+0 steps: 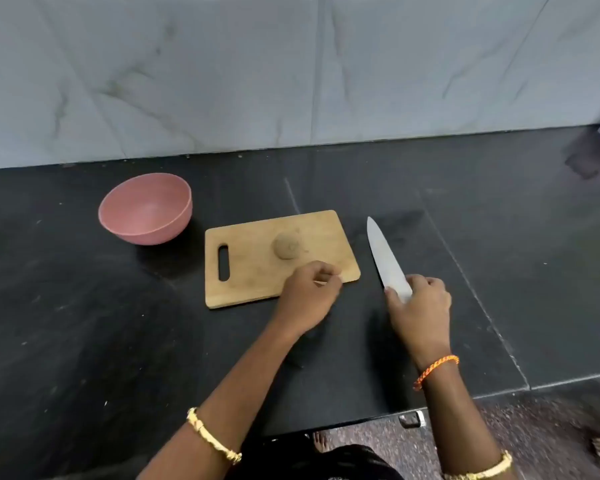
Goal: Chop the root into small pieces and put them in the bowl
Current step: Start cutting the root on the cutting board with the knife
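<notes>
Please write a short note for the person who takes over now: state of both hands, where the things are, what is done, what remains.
Right hand: grips the knife, blade over the counter, right of the cutting board.
Left hand: fingers curled at the board's near right corner; whether it holds something, I cannot tell.
Root: whole, on the board.
Pink bowl: left of the board, no pieces inside.
Done: no cutting.
Left: chop the root, move the pieces into the bowl.

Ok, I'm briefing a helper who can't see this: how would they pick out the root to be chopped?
Find the wooden cutting board in the middle of the black counter, right of the pink bowl. The root lies on it: one whole, round, tan lump, the only thing resting on the board besides the left hand.
</notes>
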The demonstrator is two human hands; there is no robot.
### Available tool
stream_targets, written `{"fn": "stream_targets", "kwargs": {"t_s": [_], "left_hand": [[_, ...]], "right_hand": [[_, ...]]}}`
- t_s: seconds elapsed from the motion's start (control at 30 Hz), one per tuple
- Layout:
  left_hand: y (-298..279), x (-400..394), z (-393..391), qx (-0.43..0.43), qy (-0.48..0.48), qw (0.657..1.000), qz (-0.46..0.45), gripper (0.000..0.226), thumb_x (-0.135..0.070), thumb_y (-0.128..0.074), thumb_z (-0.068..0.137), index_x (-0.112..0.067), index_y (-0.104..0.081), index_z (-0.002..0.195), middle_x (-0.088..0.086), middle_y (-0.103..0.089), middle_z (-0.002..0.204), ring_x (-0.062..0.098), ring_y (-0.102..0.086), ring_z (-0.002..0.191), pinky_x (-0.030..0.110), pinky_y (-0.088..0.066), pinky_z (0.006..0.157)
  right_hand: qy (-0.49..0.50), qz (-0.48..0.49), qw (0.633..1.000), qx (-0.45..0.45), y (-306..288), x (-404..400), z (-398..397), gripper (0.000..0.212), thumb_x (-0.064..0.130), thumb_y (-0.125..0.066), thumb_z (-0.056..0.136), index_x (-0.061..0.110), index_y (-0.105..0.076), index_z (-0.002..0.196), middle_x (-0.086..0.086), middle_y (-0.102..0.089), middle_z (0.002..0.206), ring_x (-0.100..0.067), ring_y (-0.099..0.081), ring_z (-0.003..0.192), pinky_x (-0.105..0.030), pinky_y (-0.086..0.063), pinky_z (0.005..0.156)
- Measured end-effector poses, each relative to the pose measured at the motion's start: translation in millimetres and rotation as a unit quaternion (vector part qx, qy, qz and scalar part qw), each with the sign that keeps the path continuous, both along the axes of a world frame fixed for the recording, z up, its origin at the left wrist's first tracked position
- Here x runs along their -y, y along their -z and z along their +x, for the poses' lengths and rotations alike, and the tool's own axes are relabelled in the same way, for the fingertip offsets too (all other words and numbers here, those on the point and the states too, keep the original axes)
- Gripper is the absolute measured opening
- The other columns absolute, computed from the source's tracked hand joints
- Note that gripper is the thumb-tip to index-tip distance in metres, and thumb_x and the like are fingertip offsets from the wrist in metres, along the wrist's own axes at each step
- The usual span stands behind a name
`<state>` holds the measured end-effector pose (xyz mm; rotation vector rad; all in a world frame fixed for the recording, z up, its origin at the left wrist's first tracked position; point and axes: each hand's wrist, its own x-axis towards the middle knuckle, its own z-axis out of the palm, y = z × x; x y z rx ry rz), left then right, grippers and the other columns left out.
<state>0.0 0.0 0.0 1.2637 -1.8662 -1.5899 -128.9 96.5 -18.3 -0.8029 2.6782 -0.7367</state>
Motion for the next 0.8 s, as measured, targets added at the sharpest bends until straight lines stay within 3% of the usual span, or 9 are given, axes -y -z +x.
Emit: {"fn": "stream_targets", "kwargs": {"t_s": [0.07, 0.13, 0.3, 0.37, 0.43, 0.5, 0.57, 0.67, 0.8], "left_hand": [[-1.1, -7.4, -24.0, -0.029, 0.037, 0.993, 0.106, 0.014, -0.018, -0.052, 0.09, -0.013, -0.063, 0.099, -0.001, -0.063, 0.094, 0.013, -0.065, 0.089, 0.025, -0.053, 0.077], [1.3, -14.3, -45.2, -0.01, 0.061, 0.989, 0.135, 0.009, -0.02, -0.051, 0.09, -0.016, -0.058, 0.095, 0.0, -0.059, 0.089, 0.014, -0.06, 0.087, 0.033, -0.051, 0.088], [10.8, -14.4, -72.0, 0.026, 0.062, 0.987, 0.146, 0.012, -0.024, -0.05, 0.082, -0.014, -0.057, 0.086, 0.005, -0.063, 0.086, 0.02, -0.061, 0.087, 0.045, -0.048, 0.096], [8.7, -11.8, -74.3, 0.025, 0.057, 0.988, 0.141, 0.009, -0.022, -0.051, 0.084, -0.015, -0.057, 0.084, 0.004, -0.065, 0.085, 0.022, -0.066, 0.092, 0.044, -0.049, 0.094], [6.6, -7.0, -71.0, 0.001, 0.046, 0.99, 0.132, 0.007, -0.017, -0.049, 0.09, -0.017, -0.055, 0.093, -0.001, -0.065, 0.088, 0.018, -0.069, 0.088, 0.037, -0.053, 0.09], [0.3, -0.1, -61.7, -0.019, 0.017, 0.997, 0.074, 0.014, -0.017, -0.051, 0.091, -0.016, -0.057, 0.103, -0.001, -0.066, 0.093, 0.01, -0.069, 0.075, 0.028, -0.057, 0.075], [-2.3, 11.9, -47.1, -0.012, -0.049, 0.996, -0.074, 0.014, -0.018, -0.056, 0.089, -0.017, -0.061, 0.102, -0.006, -0.064, 0.091, 0.005, -0.062, 0.067, 0.018, -0.052, 0.062], [-0.9, 31.7, -18.2, 0.057, -0.135, 0.951, -0.272, 0.024, -0.021, -0.063, 0.084, -0.02, -0.061, 0.108, -0.006, -0.056, 0.103, 0.004, -0.054, 0.086, 0.012, -0.043, 0.074], [13.3, 55.3, 10.3, 0.14, -0.119, 0.947, -0.263, 0.059, -0.04, -0.07, 0.077, -0.021, -0.048, 0.129, -0.002, -0.04, 0.127, 0.011, -0.038, 0.118, 0.019, -0.034, 0.092]], "right_hand": [[0.024, 0.086, 0.996, 0.005, -0.4, -4.5, -13.3, 0.047, 0.035, -0.063, 0.087, -0.002, -0.053, 0.115, -0.023, -0.046, 0.126, -0.041, -0.041, 0.118, -0.043, -0.038, 0.096], [0.013, 0.123, 0.992, 0.019, 2.7, -6.7, -20.5, 0.048, 0.038, -0.064, 0.086, -0.001, -0.051, 0.11, -0.021, -0.048, 0.122, -0.039, -0.043, 0.116, -0.044, -0.041, 0.092], [-0.005, 0.046, 0.992, 0.118, 7.7, -2.8, -31.4, 0.03, 0.028, -0.068, 0.084, 0.006, -0.054, 0.098, -0.008, -0.059, 0.095, -0.029, -0.057, 0.095, -0.035, -0.046, 0.073], [-0.005, 0.023, 0.99, 0.138, 7.0, -1.8, -34.9, 0.019, 0.025, -0.064, 0.088, 0.008, -0.055, 0.092, -0.006, -0.06, 0.09, -0.025, -0.059, 0.084, -0.032, -0.045, 0.068], [-0.005, -0.02, 0.989, 0.147, 6.6, 0.3, -33.7, 0.015, 0.022, -0.06, 0.09, 0.009, -0.055, 0.087, -0.008, -0.064, 0.087, -0.026, -0.064, 0.074, -0.037, -0.054, 0.065], [-0.005, -0.071, 0.981, 0.183, -0.3, 3.1, -28.0, 0.013, 0.02, -0.057, 0.092, 0.011, -0.052, 0.084, -0.009, -0.064, 0.085, -0.025, -0.068, 0.064, -0.039, -0.059, 0.057], [-0.027, -0.101, 0.97, 0.221, -7.3, 8.0, -21.7, 0.013, 0.019, -0.054, 0.094, 0.013, -0.05, 0.084, -0.008, -0.065, 0.086, -0.018, -0.07, 0.064, -0.032, -0.056, 0.046], [-0.067, -0.136, 0.949, 0.275, -18.6, 16.9, -10.8, 0.011, 0.02, -0.047, 0.098, 0.013, -0.046, 0.089, -0.001, -0.063, 0.088, -0.013, -0.071, 0.061, -0.027, -0.051, 0.039], [-0.126, -0.145, 0.943, 0.27, -26.3, 31.5, 0.2, 0.012, 0.025, -0.039, 0.1, 0.021, -0.04, 0.089, -0.004, -0.068, 0.078, -0.015, -0.061, 0.043, -0.024, -0.042, 0.035]]}}
